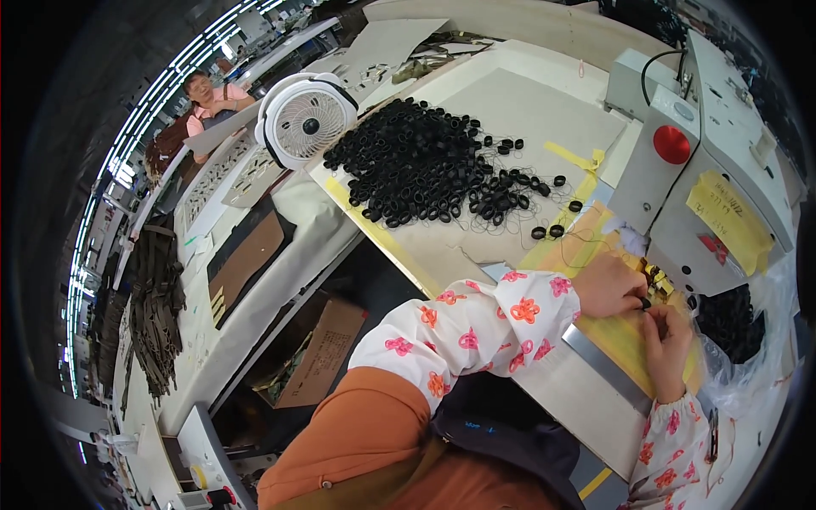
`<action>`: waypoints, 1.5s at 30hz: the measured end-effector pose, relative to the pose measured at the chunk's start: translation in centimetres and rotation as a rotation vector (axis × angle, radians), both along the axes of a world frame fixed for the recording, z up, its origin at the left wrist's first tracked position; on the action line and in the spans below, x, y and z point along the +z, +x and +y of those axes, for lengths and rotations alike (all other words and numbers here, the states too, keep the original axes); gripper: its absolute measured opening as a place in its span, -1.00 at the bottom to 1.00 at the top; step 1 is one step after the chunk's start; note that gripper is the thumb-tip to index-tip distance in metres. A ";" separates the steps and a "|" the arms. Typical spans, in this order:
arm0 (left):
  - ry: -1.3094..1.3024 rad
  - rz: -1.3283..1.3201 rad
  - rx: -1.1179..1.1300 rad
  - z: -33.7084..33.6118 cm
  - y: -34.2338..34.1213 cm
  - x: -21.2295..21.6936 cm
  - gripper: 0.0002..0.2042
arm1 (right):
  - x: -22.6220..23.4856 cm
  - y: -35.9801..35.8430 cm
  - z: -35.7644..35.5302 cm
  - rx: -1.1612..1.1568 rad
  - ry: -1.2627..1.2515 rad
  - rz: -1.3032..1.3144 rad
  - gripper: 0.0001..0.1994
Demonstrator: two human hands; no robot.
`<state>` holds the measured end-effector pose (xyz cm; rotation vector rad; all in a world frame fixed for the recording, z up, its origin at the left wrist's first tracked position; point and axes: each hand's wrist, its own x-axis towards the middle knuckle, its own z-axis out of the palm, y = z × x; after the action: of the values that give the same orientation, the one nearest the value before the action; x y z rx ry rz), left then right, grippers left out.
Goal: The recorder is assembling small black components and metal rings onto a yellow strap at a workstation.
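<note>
My left hand [608, 286] is closed, its fingertips pinching a small black loop [645, 303] beside the needle area of an industrial sewing machine [712, 212]. From the near side my right hand [668, 347] pinches at the same loop with thumb and finger. The fingers partly cover it. Brass-coloured machine parts [656, 279] sit just beyond the fingertips. A big pile of similar black loops [408, 161] spreads over the worktable [544, 110], several trailing loose threads toward the machine. Floral sleeve covers are on both my forearms.
A white fan [308, 124] stands left of the pile. A plastic bag [778, 340] and more black pieces [733, 325] lie right of the machine. Dark straps [155, 310] hang over the left table, with a cardboard box [327, 355] underneath. Another person [212, 102] sits at the far left.
</note>
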<state>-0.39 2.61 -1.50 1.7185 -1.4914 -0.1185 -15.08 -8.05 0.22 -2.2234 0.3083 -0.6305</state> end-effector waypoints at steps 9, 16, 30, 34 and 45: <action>0.058 -0.018 -0.024 -1.6 -1.1 0.1 -0.84 | 0.4 -1.6 -1.0 -0.053 -0.022 0.016 -0.92; 0.115 -0.064 0.037 0.6 0.0 0.0 -0.84 | -0.2 -0.1 0.2 0.046 0.070 0.058 -0.90; 0.165 -0.015 0.063 0.0 0.5 0.9 -0.84 | -0.9 1.0 -1.4 -0.109 0.104 -0.027 -0.90; 0.175 -0.037 0.058 -1.4 -0.3 1.2 -0.84 | -0.7 0.9 -2.0 -0.137 0.124 -0.059 -0.89; 0.404 0.249 0.199 -2.1 -0.8 2.1 -0.77 | -0.7 1.0 -2.2 -0.186 0.034 -0.028 -0.87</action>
<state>-1.18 0.50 0.57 2.0736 -1.1597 -0.5386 -14.03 -10.30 -0.50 -2.1673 0.5120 -0.7495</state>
